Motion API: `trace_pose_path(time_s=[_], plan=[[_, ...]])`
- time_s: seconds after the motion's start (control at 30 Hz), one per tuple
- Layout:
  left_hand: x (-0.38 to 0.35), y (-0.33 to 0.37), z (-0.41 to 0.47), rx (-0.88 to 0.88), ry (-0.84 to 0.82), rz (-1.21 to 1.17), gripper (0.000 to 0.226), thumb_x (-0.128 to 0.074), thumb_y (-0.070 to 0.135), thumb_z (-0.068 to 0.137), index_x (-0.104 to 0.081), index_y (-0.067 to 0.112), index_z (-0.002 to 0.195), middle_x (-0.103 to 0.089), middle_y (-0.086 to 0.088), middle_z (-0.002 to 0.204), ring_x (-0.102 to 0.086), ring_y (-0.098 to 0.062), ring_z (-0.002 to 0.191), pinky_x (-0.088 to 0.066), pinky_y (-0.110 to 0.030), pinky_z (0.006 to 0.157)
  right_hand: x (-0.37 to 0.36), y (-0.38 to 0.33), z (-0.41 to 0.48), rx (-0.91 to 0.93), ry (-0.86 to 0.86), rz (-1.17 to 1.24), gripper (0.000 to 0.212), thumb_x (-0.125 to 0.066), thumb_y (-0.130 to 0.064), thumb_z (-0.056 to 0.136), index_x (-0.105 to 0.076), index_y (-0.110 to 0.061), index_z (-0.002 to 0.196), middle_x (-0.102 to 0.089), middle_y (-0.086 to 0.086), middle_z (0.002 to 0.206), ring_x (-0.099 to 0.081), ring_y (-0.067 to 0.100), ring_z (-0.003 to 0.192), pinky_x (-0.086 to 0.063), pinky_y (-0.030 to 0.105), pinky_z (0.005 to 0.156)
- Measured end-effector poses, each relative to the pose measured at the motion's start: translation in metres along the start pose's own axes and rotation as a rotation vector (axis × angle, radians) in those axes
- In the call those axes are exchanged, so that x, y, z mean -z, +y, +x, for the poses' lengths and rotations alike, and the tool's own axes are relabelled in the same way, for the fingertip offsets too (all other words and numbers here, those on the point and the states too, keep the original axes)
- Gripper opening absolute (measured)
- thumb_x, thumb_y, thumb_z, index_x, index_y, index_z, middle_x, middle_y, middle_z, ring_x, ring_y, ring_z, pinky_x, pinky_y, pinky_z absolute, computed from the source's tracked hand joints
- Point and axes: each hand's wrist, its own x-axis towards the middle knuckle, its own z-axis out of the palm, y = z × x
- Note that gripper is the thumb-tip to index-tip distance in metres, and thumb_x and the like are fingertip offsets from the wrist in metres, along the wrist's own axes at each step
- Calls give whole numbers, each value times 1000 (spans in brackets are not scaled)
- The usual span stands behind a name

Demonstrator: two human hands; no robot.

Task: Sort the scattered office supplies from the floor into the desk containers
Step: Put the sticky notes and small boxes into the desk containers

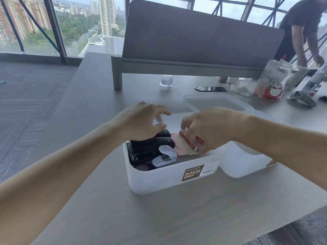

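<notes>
A white plastic container (159, 175) stands on the desk in front of me. Inside lie a black stapler (146, 147), a small pale-blue punch (165, 156) and pink and yellow note pads (179, 146). My right hand (210, 128) reaches into the container and grips a small red box (189, 141), tilted over the pads. My left hand (141, 122) hovers over the stapler's back end with fingers spread and relaxed; its palm seems to touch the stapler.
The container's clear lid (217, 103) lies just behind it. Farther back are a small bottle (166, 81), a black phone (210, 88), a printed plastic bag (270, 82) and a game controller (302, 99). A grey divider panel (194, 36) crosses the desk. Another person (304, 32) stands at the far right.
</notes>
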Motion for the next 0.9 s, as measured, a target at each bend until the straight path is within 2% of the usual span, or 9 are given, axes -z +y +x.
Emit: trace_pose_path(time_s=[0.1,0.17,0.23,0.4,0.47,0.6,0.67,0.8,0.9], plan=[[0,0,-1,1,5,1,40,-61,41,92,-54,43,131,-68,22,107,-62,-9,89,-55,-39,84,-3,-6,4,53,22,-15,15,-60,-37,83,-68,-32,94,-56,-14,125,-53,16,105,-53,39,79],[0,0,-2,4,7,11,40,-61,42,92,-53,44,131,-67,23,107,-62,-9,88,-54,-38,83,-4,-6,5,56,44,-7,24,-62,-33,86,-63,-32,110,-53,-12,130,-47,16,112,-52,38,84],[0,0,-2,6,6,21,41,-60,42,92,-52,45,131,-67,23,107,-59,-9,85,-53,-36,81,-5,-5,5,20,55,-22,40,-64,-28,90,-52,-28,128,-40,-6,140,-42,18,122,-51,36,88],[0,1,-1,2,-1,20,40,-61,42,92,-51,44,130,-68,21,106,-59,-10,84,-53,-36,80,-10,-6,8,-29,20,1,51,-67,-28,88,-46,-32,134,-36,-2,136,-46,21,118,-54,42,84],[0,0,-1,1,2,16,40,-61,42,91,-52,45,130,-68,22,105,-60,-10,86,-54,-37,82,-11,-7,8,-16,27,-7,45,-66,-30,88,-51,-37,130,-32,-3,139,-44,21,119,-53,42,85],[-1,0,-2,0,-6,13,41,-61,43,91,-52,45,130,-68,22,104,-62,-8,88,-54,-38,84,-14,-5,7,7,45,8,27,-61,-34,87,-62,-33,114,-32,-6,140,-44,19,119,-54,42,84],[0,0,-2,-5,-6,11,40,-61,43,91,-52,44,131,-68,21,104,-62,-9,89,-54,-38,84,-16,-3,9,15,51,4,27,-61,-35,87,-62,-33,114,-40,-5,136,-46,19,116,-54,41,85],[0,0,-1,-1,-19,13,41,-61,43,91,-51,44,131,-68,21,106,-62,-9,89,-54,-38,85,-22,3,15,58,84,4,29,-64,-37,84,-66,-34,113,-51,-8,132,-46,19,121,-45,38,96],[0,1,-2,-4,-20,16,41,-61,43,91,-51,43,131,-67,22,106,-61,-9,90,-53,-39,86,-22,7,15,41,69,166,31,-70,-39,83,-69,-33,113,-54,-12,132,-50,16,120,-47,37,95]])
